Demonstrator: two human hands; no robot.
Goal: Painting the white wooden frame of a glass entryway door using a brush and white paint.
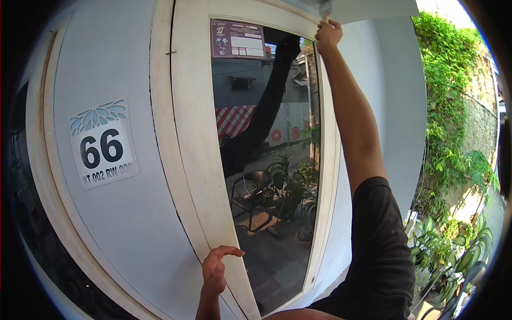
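Note:
High at the top right corner of the white door frame (184,133), my right hand (328,35) is closed around the pale handle of a paintbrush (326,9). The brush's head points up toward the wall above the frame; its tip is small and hard to make out. My right arm is stretched up, in a black sleeve. Lower down, my left hand (216,269) is raised in front of the frame's left side, near the dark glass pane (277,256). Its fingers are bent loosely to the right and it holds nothing. Whether it touches the frame cannot be told.
A printed sticker (238,39) sits in the glass's upper left corner. On the pale wall at left hangs a house number plate (104,144). Green climbing plants (445,80) cover a wall at right, with leafy plants (437,256) below. The glass reflects a chair and plants.

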